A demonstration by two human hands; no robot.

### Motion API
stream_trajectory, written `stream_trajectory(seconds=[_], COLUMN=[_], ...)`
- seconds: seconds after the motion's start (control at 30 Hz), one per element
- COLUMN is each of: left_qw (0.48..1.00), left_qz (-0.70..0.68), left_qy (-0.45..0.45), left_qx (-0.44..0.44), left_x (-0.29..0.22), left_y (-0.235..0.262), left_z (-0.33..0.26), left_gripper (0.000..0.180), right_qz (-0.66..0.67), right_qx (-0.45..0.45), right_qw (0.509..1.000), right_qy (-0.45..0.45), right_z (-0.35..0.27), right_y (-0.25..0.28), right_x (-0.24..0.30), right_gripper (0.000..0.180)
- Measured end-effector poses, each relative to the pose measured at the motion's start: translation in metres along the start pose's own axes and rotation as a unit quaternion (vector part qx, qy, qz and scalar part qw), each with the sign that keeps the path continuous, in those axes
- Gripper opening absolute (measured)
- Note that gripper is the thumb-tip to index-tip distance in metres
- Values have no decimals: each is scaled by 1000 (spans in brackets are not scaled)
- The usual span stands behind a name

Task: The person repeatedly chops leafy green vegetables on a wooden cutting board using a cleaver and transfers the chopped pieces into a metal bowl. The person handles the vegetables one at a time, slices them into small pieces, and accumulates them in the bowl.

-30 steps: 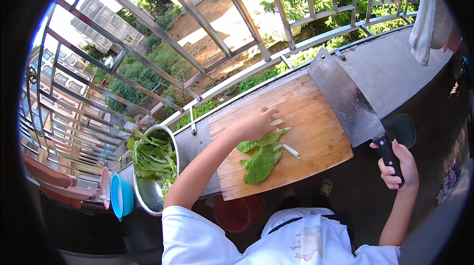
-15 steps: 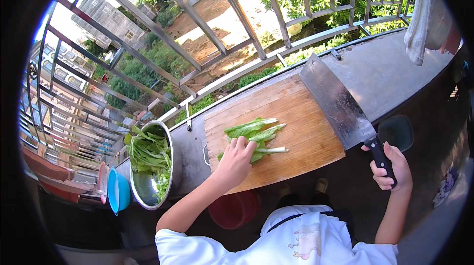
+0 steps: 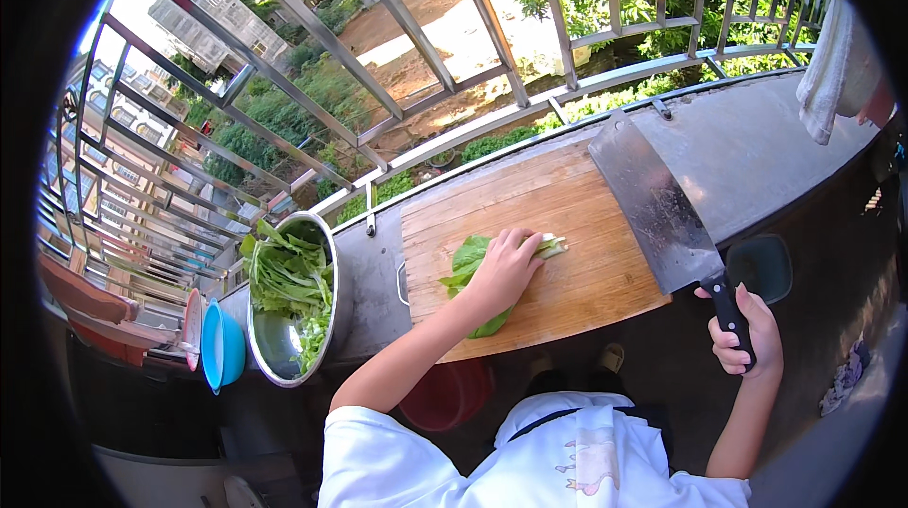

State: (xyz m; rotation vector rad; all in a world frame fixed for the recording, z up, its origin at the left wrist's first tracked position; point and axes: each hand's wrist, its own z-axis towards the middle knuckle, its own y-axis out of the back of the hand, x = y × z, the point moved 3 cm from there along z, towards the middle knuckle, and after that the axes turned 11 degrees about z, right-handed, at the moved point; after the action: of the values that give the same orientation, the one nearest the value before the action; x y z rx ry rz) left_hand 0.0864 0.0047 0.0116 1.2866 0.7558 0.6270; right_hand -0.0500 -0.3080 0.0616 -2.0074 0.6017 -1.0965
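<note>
My left hand point(image 3: 506, 273) is closed over a small bunch of leafy greens point(image 3: 465, 260) on the wooden cutting board point(image 3: 596, 290). Pale stem ends stick out to the right of its fingers, while green leaf shows to the left and below; the middle of the bunch is hidden under the hand. In my right hand point(image 3: 747, 340) is the black handle of a cleaver point(image 3: 662, 210). Its broad, wet-spotted blade points away from me over the board's right edge, well apart from the greens.
Left of the board stands a steel bowl point(image 3: 344, 305) with more greens inside. A blue basin point(image 3: 223, 347) and a pink-rimmed one point(image 3: 194, 328) sit beyond it. Metal railings point(image 3: 378, 26) line the ledge's far side. Below are a red bucket point(image 3: 445, 399) and a grey-green tub point(image 3: 761, 267).
My left hand has shifted right along the greens and closed over them; the spread stems are now bunched together. My right hand still holds the cleaver in nearly the same place.
</note>
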Motion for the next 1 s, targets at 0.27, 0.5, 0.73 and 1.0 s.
stream_trajectory(seconds=[0.27,0.5,0.73,1.0], left_qw=[992,957,811,846], left_qz=[-16,94,47,25], left_qy=[47,262,570,520], left_qx=[-114,-85,124,118], left_x=[29,200,275,277], left_y=[83,156,108,131], left_z=[-41,-174,-224,-222], left_gripper=[40,18,41,30], right_qz=[55,76,101,100], right_qx=[-51,-148,-208,-218], right_qw=[997,984,962,952], right_qy=[0,60,146,191], right_z=[16,25,38,46], right_y=[5,5,-17,-34], right_x=[-9,-3,-7,-20], right_gripper=[52,53,52,53])
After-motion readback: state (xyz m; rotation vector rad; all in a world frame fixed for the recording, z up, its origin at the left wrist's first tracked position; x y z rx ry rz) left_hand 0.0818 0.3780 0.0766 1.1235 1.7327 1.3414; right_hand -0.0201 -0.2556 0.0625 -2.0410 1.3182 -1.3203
